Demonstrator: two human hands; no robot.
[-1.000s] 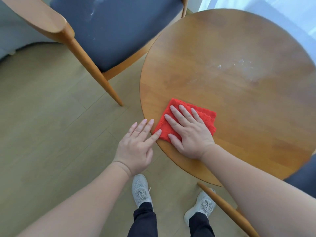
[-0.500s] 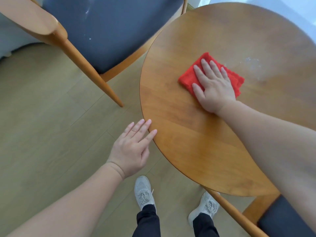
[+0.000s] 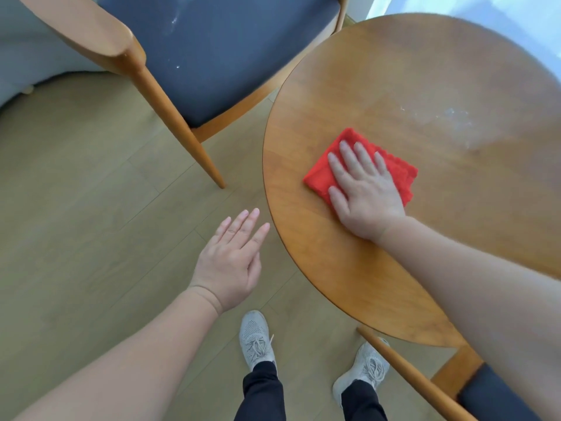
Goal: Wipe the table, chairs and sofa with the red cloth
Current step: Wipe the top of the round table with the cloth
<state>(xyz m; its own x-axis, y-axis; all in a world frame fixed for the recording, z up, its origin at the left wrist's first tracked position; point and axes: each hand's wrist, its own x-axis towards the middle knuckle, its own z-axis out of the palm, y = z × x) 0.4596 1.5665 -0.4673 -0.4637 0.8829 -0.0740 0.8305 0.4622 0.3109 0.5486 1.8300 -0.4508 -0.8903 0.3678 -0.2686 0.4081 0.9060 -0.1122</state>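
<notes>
A folded red cloth (image 3: 321,173) lies on the round wooden table (image 3: 409,86), toward its left side. My right hand (image 3: 364,189) presses flat on the cloth with straight, spread fingers. A patch of white dust (image 3: 452,117) marks the tabletop beyond the cloth to the right. My left hand (image 3: 232,259) hovers over the floor just left of the table's edge, fingers straight, holding nothing. A wooden chair with a dark blue seat (image 3: 224,53) stands at the upper left; white specks show on its seat.
A second chair (image 3: 498,396) with a dark seat shows at the bottom right, its wooden leg (image 3: 406,375) slanting under the table. My feet in grey shoes (image 3: 256,341) stand on the pale wood floor (image 3: 76,208). A grey sofa edge (image 3: 18,56) is at far left.
My right hand slid the cloth from the near table edge out toward the dust, then partway back toward me. My left hand lifted off the table's rim.
</notes>
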